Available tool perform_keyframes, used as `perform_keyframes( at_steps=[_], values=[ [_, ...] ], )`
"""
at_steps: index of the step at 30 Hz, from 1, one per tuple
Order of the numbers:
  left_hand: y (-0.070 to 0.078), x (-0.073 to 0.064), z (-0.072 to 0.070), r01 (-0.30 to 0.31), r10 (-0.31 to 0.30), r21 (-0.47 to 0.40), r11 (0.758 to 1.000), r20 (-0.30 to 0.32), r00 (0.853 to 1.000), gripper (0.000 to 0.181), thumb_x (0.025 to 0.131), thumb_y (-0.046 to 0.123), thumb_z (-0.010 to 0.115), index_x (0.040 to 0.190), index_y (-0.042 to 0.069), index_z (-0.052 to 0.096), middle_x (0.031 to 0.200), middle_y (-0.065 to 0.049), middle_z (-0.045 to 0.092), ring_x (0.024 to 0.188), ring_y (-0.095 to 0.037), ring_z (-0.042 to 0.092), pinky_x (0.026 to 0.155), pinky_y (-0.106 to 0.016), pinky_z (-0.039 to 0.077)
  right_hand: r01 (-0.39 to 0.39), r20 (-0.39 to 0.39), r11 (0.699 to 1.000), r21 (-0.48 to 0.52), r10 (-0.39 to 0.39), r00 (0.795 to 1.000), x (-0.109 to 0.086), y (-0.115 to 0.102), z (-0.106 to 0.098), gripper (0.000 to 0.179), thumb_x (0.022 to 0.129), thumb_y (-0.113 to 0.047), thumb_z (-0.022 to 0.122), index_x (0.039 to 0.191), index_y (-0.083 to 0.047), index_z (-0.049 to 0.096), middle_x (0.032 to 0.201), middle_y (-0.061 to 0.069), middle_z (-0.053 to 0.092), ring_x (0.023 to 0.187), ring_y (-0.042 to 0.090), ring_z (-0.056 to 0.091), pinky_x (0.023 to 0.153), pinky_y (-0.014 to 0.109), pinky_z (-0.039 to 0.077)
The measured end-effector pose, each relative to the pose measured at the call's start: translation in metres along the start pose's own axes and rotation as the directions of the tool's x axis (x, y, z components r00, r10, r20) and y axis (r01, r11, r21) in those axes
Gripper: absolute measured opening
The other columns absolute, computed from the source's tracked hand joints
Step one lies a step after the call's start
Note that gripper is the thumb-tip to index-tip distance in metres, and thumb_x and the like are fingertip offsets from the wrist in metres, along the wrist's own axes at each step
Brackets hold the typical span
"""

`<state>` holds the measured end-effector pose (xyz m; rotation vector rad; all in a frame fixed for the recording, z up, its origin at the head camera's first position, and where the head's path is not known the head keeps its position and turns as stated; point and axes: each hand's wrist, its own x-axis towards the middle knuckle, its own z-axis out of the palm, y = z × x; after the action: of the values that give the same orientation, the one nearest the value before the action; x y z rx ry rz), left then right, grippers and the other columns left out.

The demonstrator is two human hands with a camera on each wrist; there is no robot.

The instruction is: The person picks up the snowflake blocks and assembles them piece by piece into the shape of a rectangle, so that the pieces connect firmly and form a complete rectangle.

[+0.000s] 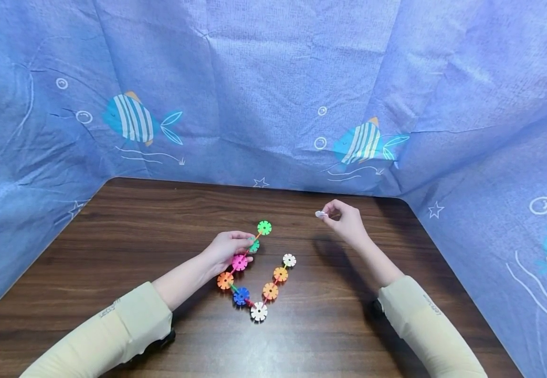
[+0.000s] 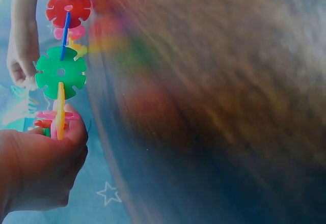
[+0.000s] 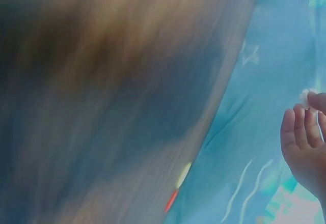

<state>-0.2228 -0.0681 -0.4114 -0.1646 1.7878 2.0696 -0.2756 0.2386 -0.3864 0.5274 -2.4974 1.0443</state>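
A chain of colourful notched plastic interlocking discs (image 1: 270,291) runs in a V shape over the table, with white, orange, blue, pink and green pieces. My left hand (image 1: 221,252) pinches it near its upper left end, beside a teal green disc (image 1: 254,244); a bright green disc (image 1: 264,227) sticks out beyond. In the left wrist view, the thumb and fingers close on part of the chain, below a green disc (image 2: 61,72) and a red disc (image 2: 69,8). Off to the right, my right hand (image 1: 346,220) pinches a small white disc (image 1: 320,214), apart from the chain.
The dark wood-grain table (image 1: 169,210) has rounded far corners. A blue curtain (image 1: 273,79) with striped fish prints hangs behind it and along both sides. In the right wrist view, a red and a pale yellow piece (image 3: 183,175) show near the table's edge.
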Motion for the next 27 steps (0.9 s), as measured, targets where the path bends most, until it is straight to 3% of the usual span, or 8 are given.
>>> perform_keyframes(
  at_steps=[6, 13, 23, 27],
  values=[
    [0.001, 0.001, -0.001, -0.005, 0.005, 0.021, 1.0, 0.0, 1.0, 0.028, 0.093, 0.002, 0.056, 0.118, -0.009, 0.056, 0.097, -0.01, 0.059, 0.077, -0.013, 0.059, 0.071, -0.031, 0.056, 0.041, -0.005, 0.994, 0.103, -0.041, 0.999, -0.008, -0.028, 0.019, 0.012, 0.076, 0.002, 0.07, 0.078, -0.004, 0.06, 0.07, 0.007, 0.067, 0.065, 0.009, 0.06, 0.06, 0.021, 0.05],
    [0.001, 0.0, 0.0, 0.007, -0.007, 0.02, 1.0, 0.0, 1.0, 0.027, 0.093, 0.004, 0.056, 0.118, -0.008, 0.057, 0.093, -0.008, 0.059, 0.076, -0.013, 0.057, 0.072, -0.032, 0.056, 0.051, -0.006, 0.985, 0.162, -0.051, 0.999, -0.016, -0.045, 0.036, 0.014, 0.075, 0.003, 0.07, 0.075, -0.006, 0.059, 0.068, 0.004, 0.066, 0.064, 0.011, 0.061, 0.059, 0.025, 0.052],
    [0.001, -0.001, 0.001, 0.01, -0.011, 0.016, 1.0, 0.014, 1.0, 0.028, 0.093, 0.004, 0.056, 0.118, -0.009, 0.056, 0.095, -0.009, 0.059, 0.076, -0.013, 0.059, 0.071, -0.031, 0.056, 0.041, 0.048, 0.988, 0.146, -0.048, 0.998, -0.025, -0.056, 0.056, 0.017, 0.075, -0.003, 0.072, 0.073, -0.01, 0.057, 0.067, -0.001, 0.066, 0.061, 0.01, 0.061, 0.059, 0.031, 0.054],
    [0.002, 0.0, 0.001, 0.012, -0.012, 0.022, 1.0, 0.019, 1.0, 0.028, 0.093, 0.005, 0.056, 0.118, -0.008, 0.056, 0.097, -0.01, 0.059, 0.076, -0.013, 0.06, 0.072, -0.031, 0.056, 0.038, 0.063, 0.988, 0.151, -0.048, 0.997, -0.024, -0.06, 0.061, 0.016, 0.074, -0.004, 0.072, 0.073, -0.011, 0.058, 0.067, -0.001, 0.066, 0.06, 0.009, 0.062, 0.059, 0.027, 0.054]
  ],
)
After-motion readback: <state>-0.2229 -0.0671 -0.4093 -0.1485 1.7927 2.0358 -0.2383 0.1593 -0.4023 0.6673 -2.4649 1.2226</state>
